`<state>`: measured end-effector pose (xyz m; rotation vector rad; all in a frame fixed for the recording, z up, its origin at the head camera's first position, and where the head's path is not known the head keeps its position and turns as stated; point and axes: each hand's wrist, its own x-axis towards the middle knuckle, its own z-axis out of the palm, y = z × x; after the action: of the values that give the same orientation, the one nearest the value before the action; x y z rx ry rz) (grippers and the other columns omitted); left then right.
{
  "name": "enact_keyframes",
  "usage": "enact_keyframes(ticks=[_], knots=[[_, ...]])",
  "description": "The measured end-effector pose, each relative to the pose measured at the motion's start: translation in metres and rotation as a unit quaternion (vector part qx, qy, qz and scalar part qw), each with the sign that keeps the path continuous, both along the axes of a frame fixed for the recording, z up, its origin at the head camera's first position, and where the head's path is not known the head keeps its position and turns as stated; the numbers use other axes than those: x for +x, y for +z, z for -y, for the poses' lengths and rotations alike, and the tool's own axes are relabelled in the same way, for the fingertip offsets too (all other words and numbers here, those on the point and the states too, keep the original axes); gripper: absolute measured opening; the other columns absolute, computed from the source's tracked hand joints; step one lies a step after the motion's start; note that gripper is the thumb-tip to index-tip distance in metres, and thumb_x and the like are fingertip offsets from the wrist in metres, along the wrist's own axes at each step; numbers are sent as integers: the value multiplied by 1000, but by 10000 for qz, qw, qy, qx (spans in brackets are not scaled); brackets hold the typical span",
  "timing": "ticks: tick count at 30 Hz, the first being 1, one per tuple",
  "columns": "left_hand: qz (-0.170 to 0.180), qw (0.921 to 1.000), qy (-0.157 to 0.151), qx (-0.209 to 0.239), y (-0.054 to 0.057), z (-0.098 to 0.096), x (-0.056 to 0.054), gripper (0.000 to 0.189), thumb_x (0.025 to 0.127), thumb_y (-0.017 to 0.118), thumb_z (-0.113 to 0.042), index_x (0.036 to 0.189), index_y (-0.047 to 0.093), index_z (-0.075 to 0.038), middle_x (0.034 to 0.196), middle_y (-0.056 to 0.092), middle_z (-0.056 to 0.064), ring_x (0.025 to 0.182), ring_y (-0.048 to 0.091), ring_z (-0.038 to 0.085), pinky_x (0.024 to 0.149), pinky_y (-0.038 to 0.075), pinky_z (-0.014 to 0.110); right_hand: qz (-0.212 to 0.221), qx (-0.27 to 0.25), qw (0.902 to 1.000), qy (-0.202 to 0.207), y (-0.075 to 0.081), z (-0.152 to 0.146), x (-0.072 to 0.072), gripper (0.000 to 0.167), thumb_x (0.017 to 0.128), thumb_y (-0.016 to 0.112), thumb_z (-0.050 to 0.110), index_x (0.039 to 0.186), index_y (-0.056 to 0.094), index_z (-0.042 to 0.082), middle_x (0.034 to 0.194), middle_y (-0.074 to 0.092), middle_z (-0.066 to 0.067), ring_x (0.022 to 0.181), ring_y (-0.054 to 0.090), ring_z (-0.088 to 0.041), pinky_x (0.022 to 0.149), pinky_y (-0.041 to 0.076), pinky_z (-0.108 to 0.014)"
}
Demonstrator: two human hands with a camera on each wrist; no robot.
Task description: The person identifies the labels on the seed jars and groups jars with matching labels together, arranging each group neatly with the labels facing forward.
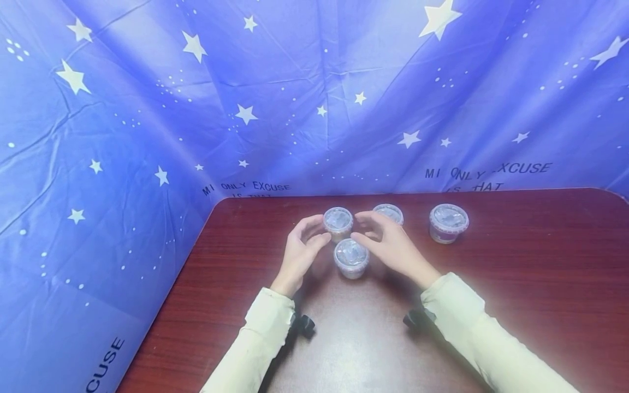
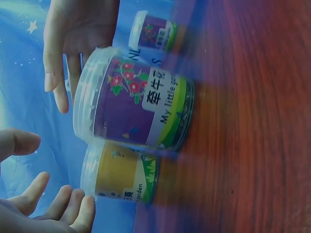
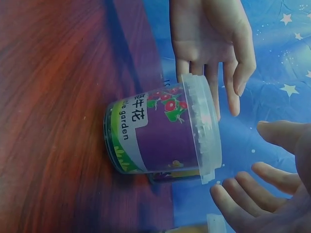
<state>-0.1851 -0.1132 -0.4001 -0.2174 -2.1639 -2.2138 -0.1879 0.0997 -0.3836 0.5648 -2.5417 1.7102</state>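
Observation:
Two lidded plastic tubs stand close together between my hands. The front one, a purple-labelled tub (image 2: 129, 104) with red flowers and "My little garden" on it, is nearest me. Just behind it is a yellow-labelled tub (image 1: 339, 225), partly covered by the front tub in both wrist views. My left hand (image 1: 303, 251) curves around the yellow tub's left side, thumb and fingers spread apart. On the right, my right hand (image 1: 390, 243) mirrors it, fingertips close to both tubs. Gaps show between the fingers and the tubs in the wrist views.
Another lidded tub (image 1: 388, 210) stands behind my right hand, partly hidden by it. Farther right is a purple-labelled tub (image 1: 449, 224). The reddish-brown wooden table (image 1: 516, 284) ends at a blue star-printed cloth (image 1: 304, 82) along the back and left.

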Motion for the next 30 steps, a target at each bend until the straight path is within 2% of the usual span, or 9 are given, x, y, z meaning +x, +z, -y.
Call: enact_keyframes(ticks=[5,12,19,28,30], knots=[[90,9999,124,11,-1,0,-9,51,87,70,-4,135,54,1,136,58,19,127,56,32,106,48,37,53,100,9999,-67,0,4,-9,53,94,68,15,139,48,-3,141,52,-25,129,52,-38,106,47,-48],[284,9992,287,63,-8,1,-22,50,88,70,-5,136,54,-1,137,57,18,129,55,31,107,48,38,129,285,9994,-138,1,9,-18,57,97,65,21,144,43,-2,146,46,-24,131,51,-39,106,47,-47],[596,9976,357,75,-12,-2,-29,53,89,70,-6,138,52,-4,137,57,17,128,55,30,109,46,38,343,488,9980,-196,-3,18,-24,59,100,59,23,148,37,-2,151,40,-25,132,49,-41,106,47,-47],[735,9970,247,5,-17,-3,-36,60,89,70,-11,143,46,-1,141,55,17,131,53,31,111,43,41,511,721,9959,-211,-6,29,-29,61,102,56,27,151,33,-1,155,34,-25,131,50,-43,106,46,-50],[751,9969,249,-35,-17,-3,-37,60,89,70,-11,143,46,-1,140,56,17,130,53,31,111,44,41,503,813,9952,-210,-6,31,-30,62,101,57,27,151,32,-2,155,34,-26,134,46,-43,109,43,-52]])
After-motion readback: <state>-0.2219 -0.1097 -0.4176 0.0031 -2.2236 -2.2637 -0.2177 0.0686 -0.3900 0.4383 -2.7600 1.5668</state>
